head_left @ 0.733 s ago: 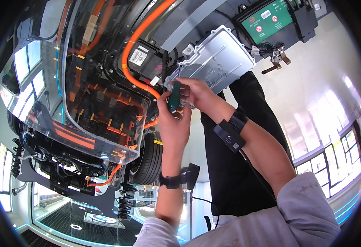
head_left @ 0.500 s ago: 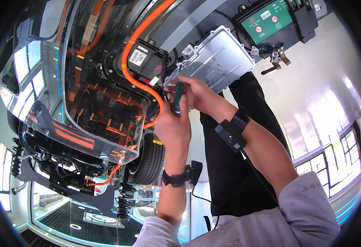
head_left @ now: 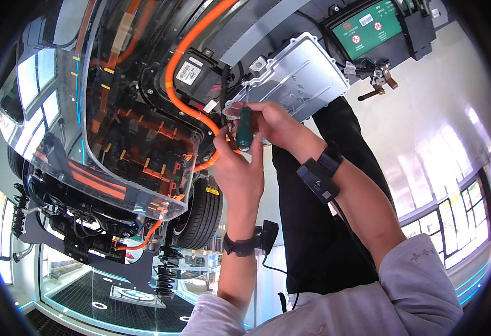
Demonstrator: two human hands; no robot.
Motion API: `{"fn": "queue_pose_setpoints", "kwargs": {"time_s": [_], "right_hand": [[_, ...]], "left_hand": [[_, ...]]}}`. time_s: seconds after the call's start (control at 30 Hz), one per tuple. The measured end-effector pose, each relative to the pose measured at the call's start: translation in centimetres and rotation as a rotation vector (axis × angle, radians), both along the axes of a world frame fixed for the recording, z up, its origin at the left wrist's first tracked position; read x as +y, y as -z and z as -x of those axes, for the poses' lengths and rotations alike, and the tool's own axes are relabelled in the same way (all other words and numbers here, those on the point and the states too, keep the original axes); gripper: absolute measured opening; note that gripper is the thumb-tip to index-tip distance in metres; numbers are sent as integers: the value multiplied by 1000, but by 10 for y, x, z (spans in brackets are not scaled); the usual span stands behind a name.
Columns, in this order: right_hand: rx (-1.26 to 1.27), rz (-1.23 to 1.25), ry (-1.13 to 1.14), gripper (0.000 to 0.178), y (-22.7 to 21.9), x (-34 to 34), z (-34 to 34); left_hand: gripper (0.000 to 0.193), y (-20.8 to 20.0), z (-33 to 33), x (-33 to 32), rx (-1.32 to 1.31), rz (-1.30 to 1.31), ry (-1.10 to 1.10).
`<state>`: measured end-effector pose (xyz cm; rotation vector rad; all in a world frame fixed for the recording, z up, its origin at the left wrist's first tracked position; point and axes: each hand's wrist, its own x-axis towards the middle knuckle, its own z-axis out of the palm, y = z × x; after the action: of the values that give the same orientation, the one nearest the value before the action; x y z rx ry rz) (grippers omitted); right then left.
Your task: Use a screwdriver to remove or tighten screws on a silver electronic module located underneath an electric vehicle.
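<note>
My right hand (head_left: 279, 126) is closed round the upper part of a screwdriver (head_left: 245, 131) with a dark green handle. The thin shaft points away toward the near-left edge of a silver ribbed metal cover (head_left: 290, 75); where its tip sits is hard to make out. Just below the handle's butt end, my left hand (head_left: 238, 176) has its thumb and fingers apart on either side of the handle. Part of its fingers is hidden behind the tool. A thick orange cable (head_left: 170, 84) bends down close to the left hand's fingertips.
A black box with a white label (head_left: 189, 74) sits beyond the cable. Clear plastic panelling (head_left: 144, 204) covers orange-marked parts at left, with a tyre (head_left: 203, 215) beneath. At far right are a green-topped battery (head_left: 365, 28) and a brass-coloured terminal clamp (head_left: 379, 81).
My left thumb has come off the screwdriver handle, and the left fingers have spread wider. The handle has turned a little and sits more upright in my right hand.
</note>
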<state>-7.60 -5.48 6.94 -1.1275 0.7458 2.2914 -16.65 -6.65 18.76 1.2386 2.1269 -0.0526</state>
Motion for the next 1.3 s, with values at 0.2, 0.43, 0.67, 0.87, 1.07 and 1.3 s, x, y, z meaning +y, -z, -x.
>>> {"fn": "queue_pose_setpoints", "kwargs": {"time_s": [0.2, 0.43, 0.67, 0.87, 1.07, 1.3], "right_hand": [[-114, 28, -180, 32, -3, 7, 3], [23, -32, -45, 28, 6, -4, -1], [-117, 35, -112, 20, 12, -1, 0], [-27, 7, -122, 26, 9, 0, -6], [-94, -3, -116, 29, 7, 0, 1], [-30, 13, -82, 29, 0, 2, -3]], "left_hand": [[42, 2, 2, 0, -32, 44, 5], [45, 3, 4, -1, -56, 49, 12], [38, 13, 9, -1, -270, -195, -104], [40, 11, 5, -4, -135, -56, -51], [39, 21, 5, -10, -152, -227, 19], [40, 9, 5, 1, -60, 12, 31]]}}
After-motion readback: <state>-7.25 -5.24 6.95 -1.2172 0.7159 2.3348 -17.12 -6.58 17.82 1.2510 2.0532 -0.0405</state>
